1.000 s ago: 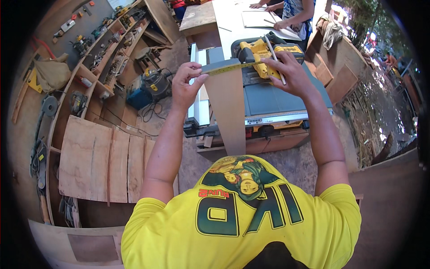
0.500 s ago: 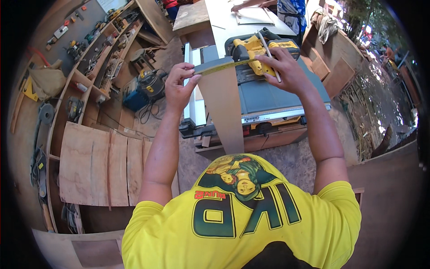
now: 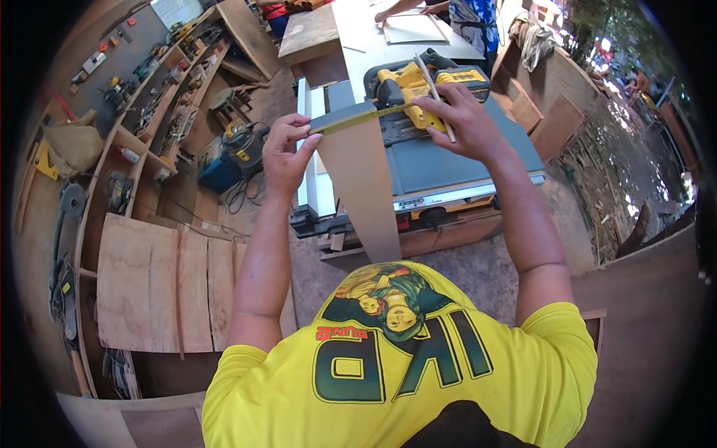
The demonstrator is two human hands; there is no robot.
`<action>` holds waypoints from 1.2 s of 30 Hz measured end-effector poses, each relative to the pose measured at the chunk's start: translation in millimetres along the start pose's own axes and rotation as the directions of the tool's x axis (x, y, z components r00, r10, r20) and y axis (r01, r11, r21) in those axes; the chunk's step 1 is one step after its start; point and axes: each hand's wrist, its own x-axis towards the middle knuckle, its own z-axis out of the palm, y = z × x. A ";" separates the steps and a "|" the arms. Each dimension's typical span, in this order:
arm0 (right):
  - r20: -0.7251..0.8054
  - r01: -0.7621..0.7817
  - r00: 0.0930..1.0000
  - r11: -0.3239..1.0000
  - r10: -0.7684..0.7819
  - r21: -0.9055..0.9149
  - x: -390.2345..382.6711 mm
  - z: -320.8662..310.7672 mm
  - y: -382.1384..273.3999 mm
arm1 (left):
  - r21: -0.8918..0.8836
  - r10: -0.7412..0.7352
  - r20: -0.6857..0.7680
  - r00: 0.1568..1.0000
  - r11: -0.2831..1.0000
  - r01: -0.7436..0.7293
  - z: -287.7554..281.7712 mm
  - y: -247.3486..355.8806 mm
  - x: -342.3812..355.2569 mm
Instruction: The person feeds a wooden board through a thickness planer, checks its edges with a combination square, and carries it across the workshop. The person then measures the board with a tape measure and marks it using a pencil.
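A tall flat wooden board (image 3: 362, 187) stands on end in front of me, its top edge (image 3: 340, 117) facing up. Along that edge stretches the yellow blade of a tape measure (image 3: 362, 119). My left hand (image 3: 287, 153) pinches the board's left corner and the blade's end between thumb and fingers. Past the board's right corner, the blade runs to my right hand (image 3: 467, 123), whose fingers are closed on it. The same hand holds a slim pale pencil (image 3: 426, 75) slanting up; whether the tape's case is in the palm is hidden.
Behind the board is a table saw (image 3: 455, 164) with a yellow-black power tool (image 3: 407, 86) on top. A shop vacuum (image 3: 243, 145) and tool shelves (image 3: 138, 97) stand left. Another person's hand (image 3: 382, 15) works over a panel at the far table (image 3: 358, 37).
The view has shifted slightly, so the board and both hands sit a little further left and lower. The blade remains stretched along the top edge, and both grips look the same.
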 end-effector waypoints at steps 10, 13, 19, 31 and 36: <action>-0.040 -0.005 0.999 0.999 0.006 0.048 0.1 11.2 3.1 | -0.021 -0.034 -0.018 0.999 0.999 0.033 -5.1 -2.0 -2.5; -0.025 -0.006 1.000 0.999 0.007 0.037 -1.1 5.1 1.9 | 0.049 0.009 0.002 1.000 0.999 -0.009 -2.3 -2.5 0.1; -0.039 -0.009 0.999 0.999 0.010 0.035 -0.9 3.6 -0.1 | 0.014 -0.009 0.003 1.000 1.000 0.009 -0.1 -0.1 -0.1; -0.019 -0.004 1.000 1.000 0.005 0.024 1.3 2.3 -2.1 | -0.002 0.062 -0.007 0.998 0.998 -0.062 -0.8 -3.2 0.8; 0.003 -0.034 0.999 0.999 0.034 0.013 1.3 3.3 -2.5 | 0.020 0.057 -0.001 0.998 0.998 -0.057 -1.0 -3.1 1.7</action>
